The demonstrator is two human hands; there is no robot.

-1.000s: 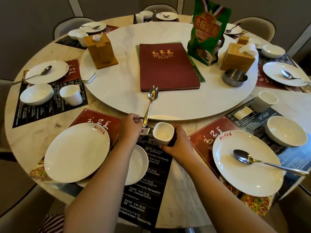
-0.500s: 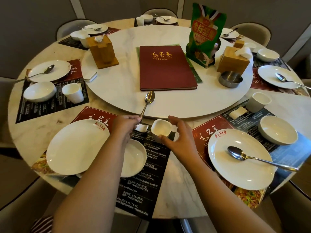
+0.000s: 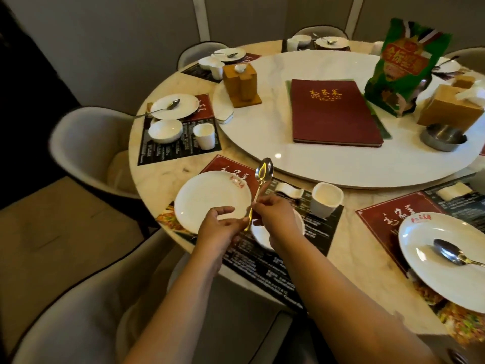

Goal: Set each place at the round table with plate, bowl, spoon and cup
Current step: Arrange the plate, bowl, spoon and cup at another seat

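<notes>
At the table's left edge a finished place shows a plate with a spoon (image 3: 168, 105), a bowl (image 3: 165, 131) and a cup (image 3: 204, 136) on a dark mat. Along the near edge of the round table (image 3: 157, 164), a white plate (image 3: 207, 199) lies on the red corner of a placemat (image 3: 265, 261). The left hand (image 3: 219, 228) hovers over that plate's near rim, fingers pinched on the gold tail of a spoon (image 3: 263, 172). The right hand (image 3: 275, 215) is just beside it, gripping the same handle higher up; the spoon stands nearly upright, bowl end raised above the mat. A white bowl (image 3: 259, 236) sits under the right hand, mostly hidden. Right of it a white cup (image 3: 326, 198) stands upright on the mat, free of both hands. At the right edge another plate (image 3: 433, 264) carries a resting spoon.
</notes>
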